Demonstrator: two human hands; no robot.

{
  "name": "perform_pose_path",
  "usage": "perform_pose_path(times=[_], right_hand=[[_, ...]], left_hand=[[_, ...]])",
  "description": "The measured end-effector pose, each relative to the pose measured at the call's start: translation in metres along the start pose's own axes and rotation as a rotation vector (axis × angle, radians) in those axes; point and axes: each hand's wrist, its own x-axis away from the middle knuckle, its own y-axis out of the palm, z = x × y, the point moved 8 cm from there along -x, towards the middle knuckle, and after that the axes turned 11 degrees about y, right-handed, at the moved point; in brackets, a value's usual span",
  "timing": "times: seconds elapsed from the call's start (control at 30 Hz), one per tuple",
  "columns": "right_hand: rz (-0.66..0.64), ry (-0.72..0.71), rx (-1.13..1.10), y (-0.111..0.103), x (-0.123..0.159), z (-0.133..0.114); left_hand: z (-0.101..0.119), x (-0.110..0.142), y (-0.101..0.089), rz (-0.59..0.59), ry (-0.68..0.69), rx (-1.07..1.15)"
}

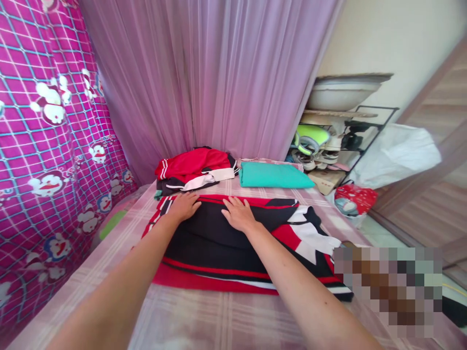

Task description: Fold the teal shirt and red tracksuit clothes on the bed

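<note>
A black, red and white jacket (215, 238) lies spread across the bed in front of me, its sides folded inward and a red layer showing along the near edge. My left hand (184, 206) rests flat on its far left part, fingers stretched out. Further right, my right hand (239, 213) lies palm down on the black cloth near the far red edge, fingers spread. Neither hand grips the fabric. Just beyond them is a loosely heaped red, black and white garment (197, 165). Beside that heap sits a neatly folded turquoise cloth (275, 175).
The bed has a checked sheet (189, 321). Purple curtains (226, 78) hang behind it, and a pink patterned curtain (47, 146) hangs at left. A shoe rack (377, 129) with a basin (343, 95), a white bag (397, 150) and a red bag (359, 197) stand at right. A pixelated patch hides the lower right.
</note>
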Motion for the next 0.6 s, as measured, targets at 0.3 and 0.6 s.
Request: perform_pose_path(times=[0.3, 0.6], right_hand=[[-0.012, 0.431, 0.052, 0.014, -0.010, 0.148], [0.051, 0.440, 0.075, 0.014, -0.005, 0.155]], left_hand=[[-0.007, 0.010, 0.021, 0.122, -0.031, 0.015], [-0.014, 0.004, 0.023, 0.002, -0.084, 0.120]])
